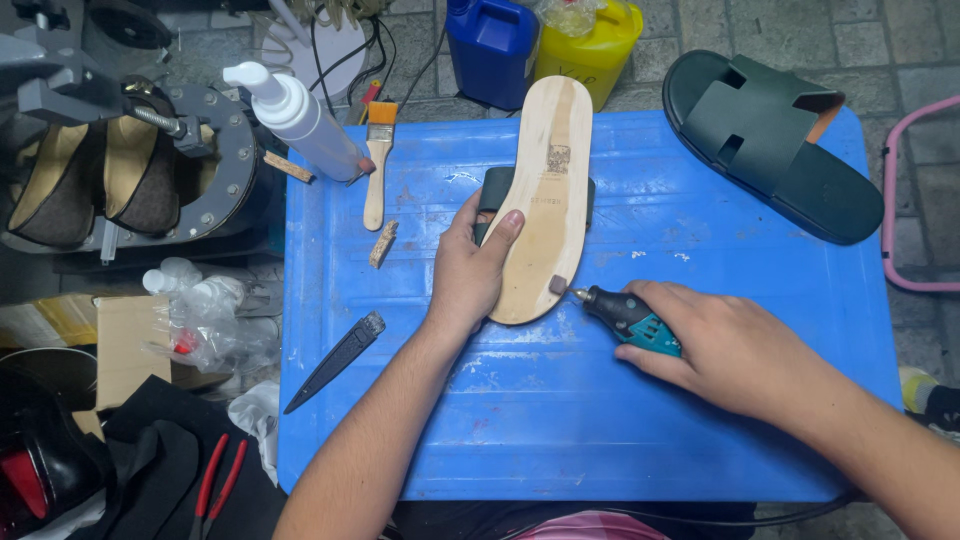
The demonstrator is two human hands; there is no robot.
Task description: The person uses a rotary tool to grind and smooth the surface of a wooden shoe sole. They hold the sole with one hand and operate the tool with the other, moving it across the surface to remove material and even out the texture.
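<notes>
We saw a green sandal [775,145] at the desk's [640,440] far right corner and a paintbrush [377,160], spray bottle [300,120] near its far left corner.

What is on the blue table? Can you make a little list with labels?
Table: blue plastic top
Left hand: holds a sandal sole-up, tan sole showing
Right hand: grips a small rotary tool, its tip at the sole's edge
Far corner: dark green sandal, right way up
Also there: paintbrush, white spray bottle, dark knife
</notes>
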